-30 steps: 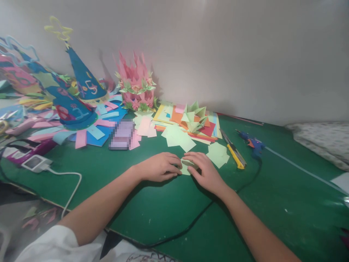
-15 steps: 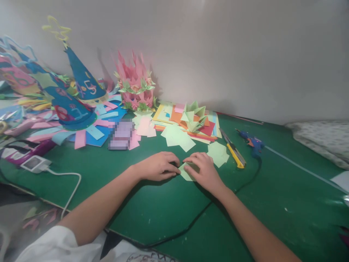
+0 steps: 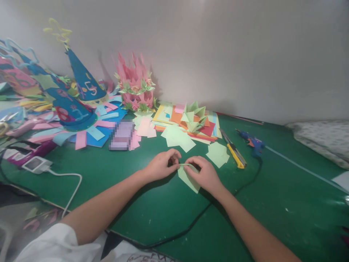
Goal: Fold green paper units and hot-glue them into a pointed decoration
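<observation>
Both hands meet at the middle of the green table (image 3: 272, 203). My left hand (image 3: 161, 165) and my right hand (image 3: 203, 173) each pinch the top edge of a light green paper piece (image 3: 188, 178), which is lifted off the table and hangs down between them. Just beyond lie loose light green paper squares (image 3: 218, 153) and more green sheets (image 3: 177, 136). A folded green paper flower (image 3: 194, 116) sits on a stack of coloured paper (image 3: 209, 129).
A yellow utility knife (image 3: 234, 151) and a blue glue gun (image 3: 252, 142) lie to the right, its black cord (image 3: 191, 225) running under my right arm. Blue cone hats (image 3: 81, 80), a pink paper crown (image 3: 135, 85) and paper strips crowd the left. A white adapter (image 3: 35, 164) with cable sits near the left edge.
The green paper, pressed flat under both hands a second ago, is now lifted by its top edge. Both hands have gone from flat to pinching.
</observation>
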`<state>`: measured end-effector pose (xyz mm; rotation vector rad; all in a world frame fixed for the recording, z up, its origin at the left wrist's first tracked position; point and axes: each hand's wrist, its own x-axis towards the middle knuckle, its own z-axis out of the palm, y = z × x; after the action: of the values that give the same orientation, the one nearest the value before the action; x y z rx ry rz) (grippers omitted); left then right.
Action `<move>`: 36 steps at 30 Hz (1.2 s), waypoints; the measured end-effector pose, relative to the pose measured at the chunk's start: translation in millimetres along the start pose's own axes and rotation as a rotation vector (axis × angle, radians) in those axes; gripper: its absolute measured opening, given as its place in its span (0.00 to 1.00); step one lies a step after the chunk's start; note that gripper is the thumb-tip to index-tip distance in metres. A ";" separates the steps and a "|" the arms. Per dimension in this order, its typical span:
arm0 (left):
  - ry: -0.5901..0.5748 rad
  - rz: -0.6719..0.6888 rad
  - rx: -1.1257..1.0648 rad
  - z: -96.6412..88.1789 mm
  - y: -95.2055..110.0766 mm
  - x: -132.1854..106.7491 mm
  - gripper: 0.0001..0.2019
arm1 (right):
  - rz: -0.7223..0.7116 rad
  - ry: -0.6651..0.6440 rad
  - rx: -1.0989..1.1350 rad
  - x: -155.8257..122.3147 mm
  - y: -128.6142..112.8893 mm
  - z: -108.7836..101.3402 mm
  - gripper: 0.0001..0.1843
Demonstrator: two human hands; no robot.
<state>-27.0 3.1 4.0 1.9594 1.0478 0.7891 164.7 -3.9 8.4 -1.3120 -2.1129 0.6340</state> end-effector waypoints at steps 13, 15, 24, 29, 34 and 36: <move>0.057 -0.073 -0.222 12.8 -5.7 -0.5 0.10 | -0.074 -0.040 0.056 -0.1 1.2 4.1 0.07; 0.068 -0.077 -0.200 12.8 -3.8 -0.6 0.09 | -0.088 -0.053 0.064 0.0 1.4 3.5 0.07; 0.095 -0.057 -0.058 11.4 -1.3 1.4 0.06 | -0.092 -0.039 0.008 0.1 3.7 2.3 0.09; 0.067 0.222 0.370 6.7 -5.1 1.3 0.04 | -0.083 0.028 -0.083 0.1 5.5 2.2 0.05; -0.091 0.365 0.568 -3.5 -2.8 -2.4 0.12 | -0.121 0.046 -0.102 -1.0 5.8 3.4 0.06; -0.153 0.410 0.583 -8.5 -0.7 -3.8 0.12 | -0.141 0.056 -0.120 -1.7 5.1 4.3 0.06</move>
<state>-35.8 2.9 7.2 2.7442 0.8512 0.5624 165.5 -3.8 1.6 -1.2151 -2.2032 0.4132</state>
